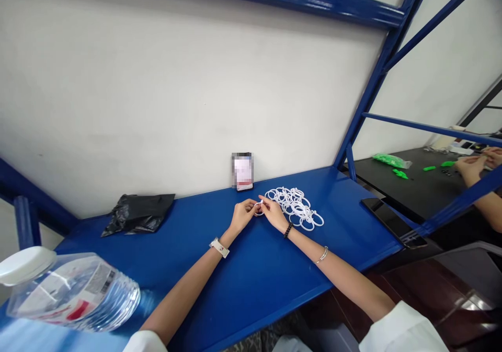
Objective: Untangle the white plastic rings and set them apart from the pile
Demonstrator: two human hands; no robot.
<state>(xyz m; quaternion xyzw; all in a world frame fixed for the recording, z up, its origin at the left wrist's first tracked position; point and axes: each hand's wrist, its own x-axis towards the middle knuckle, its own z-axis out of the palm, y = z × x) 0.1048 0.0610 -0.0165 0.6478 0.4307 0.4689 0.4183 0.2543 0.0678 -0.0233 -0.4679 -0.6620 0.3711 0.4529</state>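
White ring (259, 214), slim and apparently plastic, sits between the two hands over the middle of the blue worktop (235, 284), just left of a loose heap of white rings (294, 203). The left hand (242, 214) pinches it from the left and the right hand (274, 213) from the right, so each grip is clamped on the ring, thumb and fingers together. Holding it from opposite sides probably steadies such a small, light loop; how the fingertips meet on it is too small to tell. The heap lies right beside the right hand, which seems to keep the rings within easy reach. At the far edge, a phone (243, 171) leans upright against the wall (196, 80), likely so that its blurred screen faces the person.

The rings are thin, smooth and round, some with a small knob on the rim, overlapping in a tangle. The worktop looks hard, painted and slightly glossy. Far left, a black plastic bag (139, 213) lies creased and shiny; near left, a clear bottle (78, 289) shows ribbed walls and a white cap. On the right, a flat, glossy black device (388, 218) lies at the worktop's edge.
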